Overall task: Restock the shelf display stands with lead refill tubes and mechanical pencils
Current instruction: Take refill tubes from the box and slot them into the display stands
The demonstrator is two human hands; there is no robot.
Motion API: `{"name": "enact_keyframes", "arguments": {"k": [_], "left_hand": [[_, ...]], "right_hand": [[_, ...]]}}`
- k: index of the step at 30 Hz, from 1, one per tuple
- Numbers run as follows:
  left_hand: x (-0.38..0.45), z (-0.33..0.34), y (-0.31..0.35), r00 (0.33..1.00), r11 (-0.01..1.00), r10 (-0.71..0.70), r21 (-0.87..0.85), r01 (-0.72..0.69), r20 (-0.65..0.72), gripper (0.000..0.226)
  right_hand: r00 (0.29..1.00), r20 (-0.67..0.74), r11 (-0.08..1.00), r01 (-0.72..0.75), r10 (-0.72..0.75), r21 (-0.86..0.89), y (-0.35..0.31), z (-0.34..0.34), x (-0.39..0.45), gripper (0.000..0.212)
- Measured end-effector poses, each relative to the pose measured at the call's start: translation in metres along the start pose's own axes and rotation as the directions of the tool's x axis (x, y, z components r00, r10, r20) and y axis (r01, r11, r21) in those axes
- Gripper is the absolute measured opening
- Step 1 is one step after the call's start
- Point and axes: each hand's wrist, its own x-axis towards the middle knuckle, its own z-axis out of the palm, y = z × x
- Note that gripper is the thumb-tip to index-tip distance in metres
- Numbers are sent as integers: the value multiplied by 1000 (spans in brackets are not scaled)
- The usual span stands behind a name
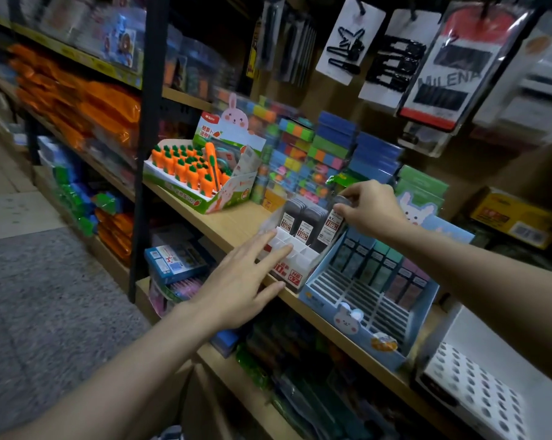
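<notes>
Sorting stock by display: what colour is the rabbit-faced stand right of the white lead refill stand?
Light blue cardboard stand, with white dividers; head view.

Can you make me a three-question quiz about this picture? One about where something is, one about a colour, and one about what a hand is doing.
1. Where does the carrot box stand?
A. left of the white lead stand
B. on the floor
C. inside the blue rabbit stand

2. What colour are the carrot toys in that box?
A. purple
B. orange
C. black

3. What is the right hand doing?
A. lying flat on the shelf
B. pinching the top of a lead tube
C. hanging empty

Answers:
1 A, because the carrot box sits on the same shelf, left of the white lead stand.
2 B, because the carrots are orange with green tops.
3 B, because its fingers pinch the lead tube over the white stand, while the left hand lies flat against the stand's front.
</notes>
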Motion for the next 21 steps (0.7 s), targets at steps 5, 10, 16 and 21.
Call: {"name": "enact_keyframes", "arguments": {"k": [5,10,16,21], "left_hand": [[-1,2,1,1000,1000,10,-22,-10,-13,65],[2,4,7,1000,1000,-17,-17,17,12,67],[-19,-1,16,994,991,22,-129,-36,-110,57],[-94,8,9,991,991,-51,-129,35,-125,28]], "right_hand": [[998,-1,997,69,-69,-23,4,10,-8,29],[991,-1,980,133,-134,-150,0,17,-21,22],[977,-106,982,182,-186,-50,-18,13,-47,28],[936,-197,825,349,-290,445,-63,51,-142,13]]}}
